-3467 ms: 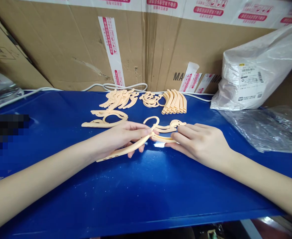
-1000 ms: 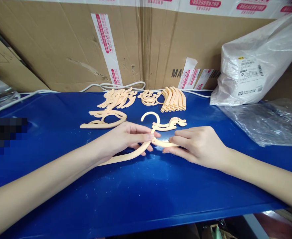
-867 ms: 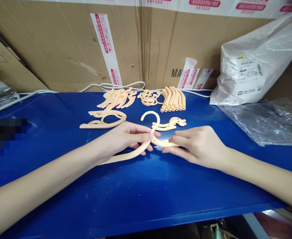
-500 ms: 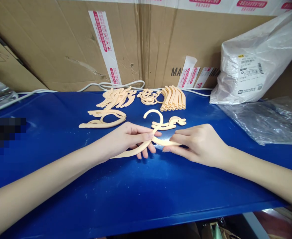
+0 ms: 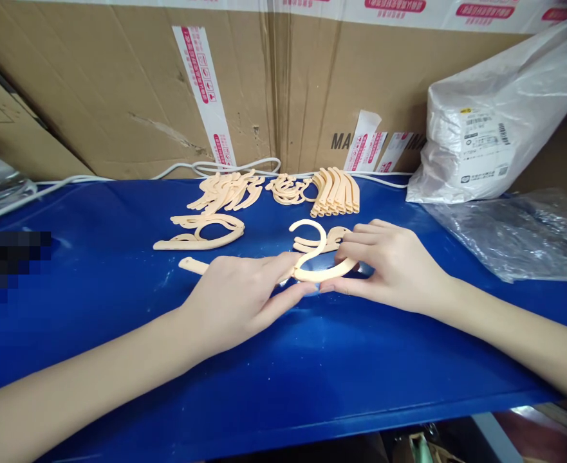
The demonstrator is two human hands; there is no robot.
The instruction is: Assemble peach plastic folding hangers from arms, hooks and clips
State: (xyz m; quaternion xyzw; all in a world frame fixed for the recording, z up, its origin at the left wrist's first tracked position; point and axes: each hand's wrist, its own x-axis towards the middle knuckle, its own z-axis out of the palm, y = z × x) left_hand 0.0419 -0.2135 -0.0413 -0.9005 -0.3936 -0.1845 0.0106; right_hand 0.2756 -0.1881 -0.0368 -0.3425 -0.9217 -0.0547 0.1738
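- The cream plastic hanger (image 5: 332, 274), with thin curved arms and a round hook, is held between both hands at the middle of the scene, above the glossy blue tabletop (image 5: 273, 386); whether it touches the surface, I cannot tell.
- Its hook stands on the far side of the joint, with the mouth turned left; one arm emerges left of the left hand, the other bends right into the right hand.
- The left hand (image 5: 250, 292) has its fingers laid together over the hanger by the joint, thumb on the near side, gripping it; the exact finger contact beneath is hidden.
- The right hand (image 5: 392, 263) has its fingers curled closed on the right arm, thumb on the near side, its tip just beside the left thumb.
- Beyond the left hand lies a folded cream plastic hanger with a looped hook (image 5: 215, 244); another cream plastic piece (image 5: 318, 247) lies behind the held hook, partly hidden by the right hand.
- Farther off, left to right: a loose heap of curved cream arms (image 5: 228, 191), a small pile of cream hooks (image 5: 289, 190) and a neat stack of cream arms (image 5: 338, 193).
- At the far edge, a white cable (image 5: 171, 167) runs before a brown cardboard box (image 5: 133, 83).
- At far right, a white plastic bag (image 5: 476, 141) stands beyond crumpled clear plastic (image 5: 519, 247).
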